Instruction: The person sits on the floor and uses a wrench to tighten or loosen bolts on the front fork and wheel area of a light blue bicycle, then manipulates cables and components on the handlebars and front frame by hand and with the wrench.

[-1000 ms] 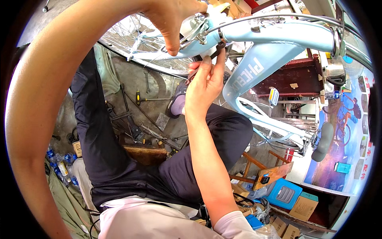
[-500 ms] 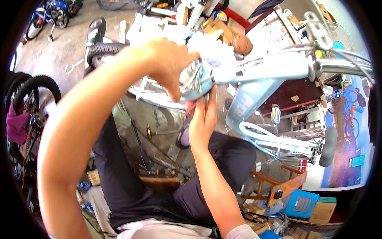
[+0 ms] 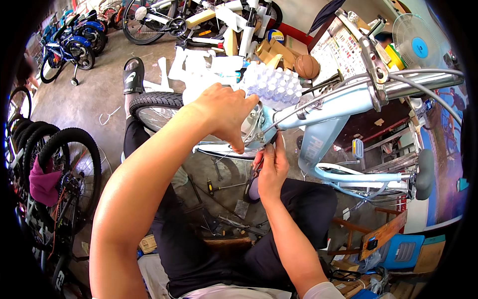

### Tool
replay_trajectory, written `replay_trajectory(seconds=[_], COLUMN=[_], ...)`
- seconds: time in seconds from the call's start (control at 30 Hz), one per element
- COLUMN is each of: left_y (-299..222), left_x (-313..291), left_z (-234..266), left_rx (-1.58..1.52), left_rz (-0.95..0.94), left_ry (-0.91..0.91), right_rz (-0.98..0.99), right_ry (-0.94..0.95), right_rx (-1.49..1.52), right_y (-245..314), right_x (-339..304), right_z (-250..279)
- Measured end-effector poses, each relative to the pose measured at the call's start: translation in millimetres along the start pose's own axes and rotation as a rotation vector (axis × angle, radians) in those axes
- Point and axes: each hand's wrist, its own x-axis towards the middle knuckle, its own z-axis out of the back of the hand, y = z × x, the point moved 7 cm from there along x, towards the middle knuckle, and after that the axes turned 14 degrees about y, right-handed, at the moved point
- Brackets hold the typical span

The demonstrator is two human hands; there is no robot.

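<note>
Pale-blue paint covered the bicycle [image 3: 324, 134], which stretched rightward beyond the seated person's knees [image 3: 311, 207]. Beneath its front end, the right hand [image 3: 273, 172] pinched a small dark piece [image 3: 273, 139], mostly hidden. Thumb and fingers spread, the left hand [image 3: 225, 114] was at the silver brake [image 3: 259, 120]; I couldn't tell whether it touched. Below lay a screwdriver [image 3: 210, 187].

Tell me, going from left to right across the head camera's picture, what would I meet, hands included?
Purple cloth, left hand, right hand, basketball, pedal, saddle.
</note>
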Motion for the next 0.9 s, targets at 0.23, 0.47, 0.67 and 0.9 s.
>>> replay_trajectory(seconds=[0.23, 0.47, 0.67, 0.9], left_y=[0, -1, -1, 0], left_x=[1, 1, 2, 1], left_z=[-1, 2, 2, -1], left_rx=[-0.02, -0.015, -0.039, -0.035], left_rz=[0.015, 0.033, 0.033, 0.038], left_ry=[0.008, 0.022, 0.055, 0.059], right_rz=[-0.049, -0.086, -0.147, -0.287], right_ry=[-0.024, -0.023, 0.02, 0.07], right_rx=[0.049, 0.06, 0.036, 0.132], right_y=[7, 9, 18, 25], right_x=[-1, -2, -1, -1], right_z=[1, 6, 8, 13])
